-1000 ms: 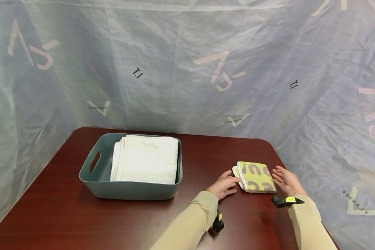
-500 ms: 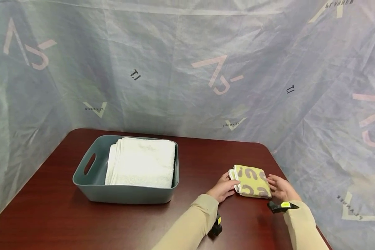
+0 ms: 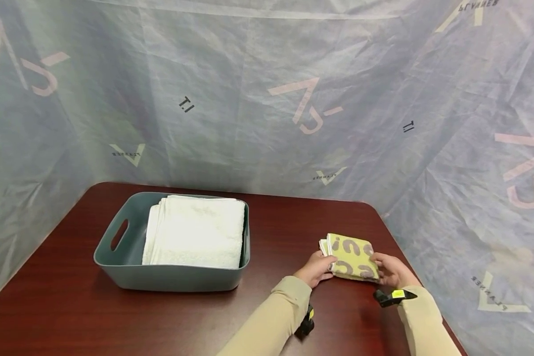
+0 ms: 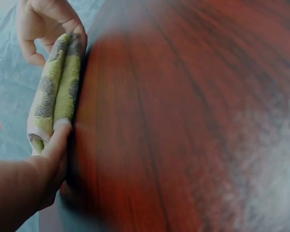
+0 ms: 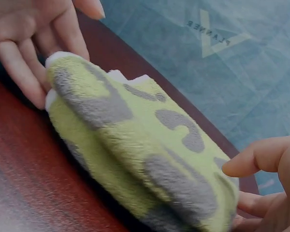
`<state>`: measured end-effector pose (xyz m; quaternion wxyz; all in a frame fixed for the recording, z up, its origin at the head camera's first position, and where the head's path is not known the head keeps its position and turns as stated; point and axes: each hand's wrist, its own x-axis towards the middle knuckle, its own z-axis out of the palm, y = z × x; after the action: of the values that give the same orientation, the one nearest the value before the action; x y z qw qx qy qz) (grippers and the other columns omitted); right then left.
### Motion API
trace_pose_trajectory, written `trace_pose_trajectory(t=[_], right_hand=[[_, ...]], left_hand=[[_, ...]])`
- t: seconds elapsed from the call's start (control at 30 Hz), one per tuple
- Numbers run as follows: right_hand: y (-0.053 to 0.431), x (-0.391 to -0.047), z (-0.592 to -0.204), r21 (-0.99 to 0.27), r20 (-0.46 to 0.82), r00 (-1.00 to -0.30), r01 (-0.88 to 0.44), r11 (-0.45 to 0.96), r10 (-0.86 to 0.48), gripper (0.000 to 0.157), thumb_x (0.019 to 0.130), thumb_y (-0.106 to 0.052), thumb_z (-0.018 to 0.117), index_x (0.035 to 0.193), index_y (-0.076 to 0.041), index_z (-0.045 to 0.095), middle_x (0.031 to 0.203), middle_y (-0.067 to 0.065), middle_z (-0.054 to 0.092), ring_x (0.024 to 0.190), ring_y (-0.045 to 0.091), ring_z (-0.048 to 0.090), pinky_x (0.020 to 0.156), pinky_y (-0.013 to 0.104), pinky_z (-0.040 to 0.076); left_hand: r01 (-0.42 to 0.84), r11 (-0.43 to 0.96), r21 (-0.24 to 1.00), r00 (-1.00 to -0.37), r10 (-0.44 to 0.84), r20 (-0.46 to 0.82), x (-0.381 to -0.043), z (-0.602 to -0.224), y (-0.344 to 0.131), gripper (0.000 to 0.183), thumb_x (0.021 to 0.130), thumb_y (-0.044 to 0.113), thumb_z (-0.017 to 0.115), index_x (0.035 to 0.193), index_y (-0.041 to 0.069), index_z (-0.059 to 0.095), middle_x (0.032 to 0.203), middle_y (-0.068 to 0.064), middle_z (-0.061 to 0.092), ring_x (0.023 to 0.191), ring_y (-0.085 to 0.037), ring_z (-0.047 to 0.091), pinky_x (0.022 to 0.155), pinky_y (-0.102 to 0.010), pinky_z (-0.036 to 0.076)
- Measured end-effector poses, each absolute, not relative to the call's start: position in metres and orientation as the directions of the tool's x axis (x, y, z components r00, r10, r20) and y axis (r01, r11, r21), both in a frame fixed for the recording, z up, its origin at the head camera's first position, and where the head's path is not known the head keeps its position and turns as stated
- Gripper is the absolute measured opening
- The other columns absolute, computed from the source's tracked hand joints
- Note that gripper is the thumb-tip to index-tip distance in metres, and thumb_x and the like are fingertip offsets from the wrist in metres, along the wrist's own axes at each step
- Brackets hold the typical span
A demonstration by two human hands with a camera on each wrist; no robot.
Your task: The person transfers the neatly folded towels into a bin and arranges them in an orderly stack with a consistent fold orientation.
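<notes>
A folded yellow towel (image 3: 351, 254) with grey letter-like shapes and white edges lies near the table's right side. My left hand (image 3: 313, 269) is at its left edge. In the right wrist view, that hand's fairly straight fingers (image 5: 21, 67) touch the end of the folds, while its thumb stays raised apart from the cloth. At the opposite edge, my right hand (image 3: 393, 269) pinches the towel, its thumb (image 5: 241, 162) on top and the other fingers low at the side, partly hidden. In the left wrist view, the towel (image 4: 60, 82) shows its thick rolled folds edge-on.
A grey-blue plastic basket (image 3: 178, 279) with handle holes stands on the left of the dark red wooden table (image 3: 276, 225). Folded white towels (image 3: 200, 230) fill most of it. Printed fabric sheeting (image 3: 249, 99) hangs behind and to the right, close to the table's edge.
My right hand has come in from the right and now pinches the yellow towel's right edge. The left hand has closed in on the left edge. The view has shifted slightly.
</notes>
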<state>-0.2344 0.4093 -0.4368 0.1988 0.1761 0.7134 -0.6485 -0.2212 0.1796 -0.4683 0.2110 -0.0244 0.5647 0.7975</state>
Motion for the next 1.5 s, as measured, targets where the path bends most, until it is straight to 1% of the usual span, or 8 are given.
trace_pose_trajectory(t=[0.07,0.17,0.33,0.47,0.6,0.8,1.23,1.5], right_hand=[[0.407,-0.233,-0.437,-0.857,-0.500,-0.866,0.497,0.134,0.012,0.014,0.092,-0.015,0.049,0.086,-0.008,0.059,0.076,-0.002,0.060,0.067,0.012,0.057,0.063,0.029,0.050],[0.405,-0.232,-0.441,-0.864,-0.496,-0.868,0.494,0.099,0.004,0.011,0.091,-0.013,0.049,0.089,-0.007,0.058,0.077,-0.001,0.060,0.067,0.011,0.060,0.063,0.029,0.052],[0.405,-0.231,-0.447,-0.873,-0.483,-0.871,0.487,-0.025,-0.089,0.012,0.093,-0.008,0.043,0.099,-0.009,0.054,0.082,0.000,0.063,0.073,0.013,0.064,0.069,0.031,0.053],[0.407,-0.230,-0.452,-0.880,-0.431,-0.877,0.460,-0.115,-0.211,0.017,0.097,-0.007,0.038,0.106,-0.011,0.051,0.088,0.001,0.066,0.081,0.015,0.065,0.075,0.033,0.053],[0.407,-0.226,-0.456,-0.883,-0.395,-0.885,0.440,-0.164,-0.245,0.025,0.097,-0.003,0.035,0.104,-0.018,0.055,0.091,-0.001,0.067,0.083,0.015,0.065,0.076,0.032,0.053],[0.403,-0.221,-0.457,-0.887,-0.368,-0.908,0.407,-0.217,-0.198,0.027,0.096,-0.001,0.037,0.106,-0.020,0.054,0.091,-0.002,0.065,0.082,0.014,0.064,0.074,0.031,0.052],[0.402,-0.217,-0.445,-0.886,-0.259,-0.946,0.313,-0.342,-0.194,0.036,0.095,0.004,0.036,0.103,-0.019,0.063,0.092,0.002,0.068,0.082,0.016,0.066,0.069,0.031,0.054],[0.400,-0.220,-0.436,-0.891,-0.199,-0.949,0.279,-0.359,-0.243,0.037,0.097,0.003,0.032,0.107,-0.018,0.060,0.093,0.002,0.069,0.083,0.016,0.066,0.069,0.032,0.054]], left_hand=[[-0.340,-0.245,0.908,-0.922,0.275,-0.271,-0.221,-0.469,0.182,0.040,0.087,0.009,0.056,0.123,-0.006,0.045,0.109,-0.013,0.055,0.101,-0.026,0.056,0.081,-0.040,0.050],[-0.297,-0.200,0.933,-0.947,0.183,-0.262,-0.217,-0.470,0.190,0.036,0.084,0.007,0.057,0.117,-0.006,0.050,0.096,-0.011,0.056,0.080,-0.020,0.060,0.073,-0.037,0.053],[-0.265,-0.201,0.943,-0.964,0.057,-0.259,-0.212,-0.466,0.197,0.050,0.078,0.004,0.063,0.125,-0.007,0.048,0.106,-0.020,0.047,0.064,-0.020,0.059,0.065,-0.033,0.054],[-0.267,-0.277,0.923,-0.964,0.093,-0.251,-0.216,-0.469,0.191,0.057,0.081,0.002,0.063,0.132,-0.008,0.039,0.117,-0.026,0.045,0.077,-0.026,0.062,0.070,-0.034,0.054],[-0.324,-0.374,0.869,-0.945,0.176,-0.277,-0.220,-0.477,0.185,0.060,0.082,-0.004,0.061,0.135,-0.007,0.034,0.113,-0.024,0.049,0.088,-0.030,0.061,0.075,-0.037,0.053],[-0.326,-0.457,0.828,-0.943,0.216,-0.253,-0.223,-0.482,0.182,0.058,0.078,-0.009,0.061,0.132,-0.004,0.039,0.094,-0.016,0.054,0.077,-0.021,0.060,0.075,-0.039,0.053],[-0.303,-0.521,0.798,-0.943,0.284,-0.173,-0.228,-0.475,0.172,0.058,0.080,-0.008,0.063,0.134,0.001,0.043,0.108,-0.015,0.058,0.083,-0.022,0.063,0.077,-0.037,0.053],[-0.285,-0.540,0.792,-0.939,0.325,-0.117,-0.231,-0.464,0.163,0.059,0.080,-0.009,0.063,0.134,0.003,0.042,0.109,-0.015,0.059,0.081,-0.021,0.063,0.078,-0.038,0.052]])
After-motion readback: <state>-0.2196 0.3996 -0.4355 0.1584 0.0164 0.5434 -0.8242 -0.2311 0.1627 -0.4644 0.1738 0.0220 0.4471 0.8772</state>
